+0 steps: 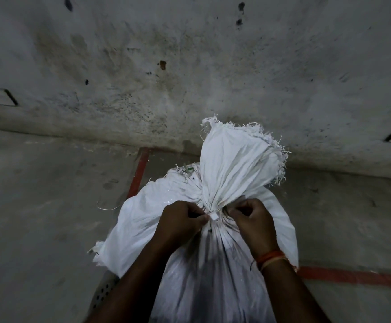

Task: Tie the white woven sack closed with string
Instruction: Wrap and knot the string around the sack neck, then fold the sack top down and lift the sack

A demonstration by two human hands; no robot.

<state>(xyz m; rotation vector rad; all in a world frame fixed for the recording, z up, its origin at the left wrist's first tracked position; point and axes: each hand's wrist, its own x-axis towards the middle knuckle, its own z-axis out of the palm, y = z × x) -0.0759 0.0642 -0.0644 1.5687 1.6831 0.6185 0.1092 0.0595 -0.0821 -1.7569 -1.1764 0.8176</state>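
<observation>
A full white woven sack (213, 264) stands upright in front of me. Its mouth is gathered into a tight neck, and the frayed top (238, 155) fans out above it. A white string (213, 216) wraps the neck and shows as a small knot between my hands. My left hand (180, 220) pinches one end of the string on the left of the neck. My right hand (251, 219) pinches the other end on the right. Both fists press against the sack. An orange thread band circles my right wrist.
A stained grey concrete wall (189, 78) rises just behind the sack. The grey floor carries red painted lines (139, 173). A loose strand (107, 207) lies on the floor to the left. A perforated grey object (102, 292) shows beside my left forearm.
</observation>
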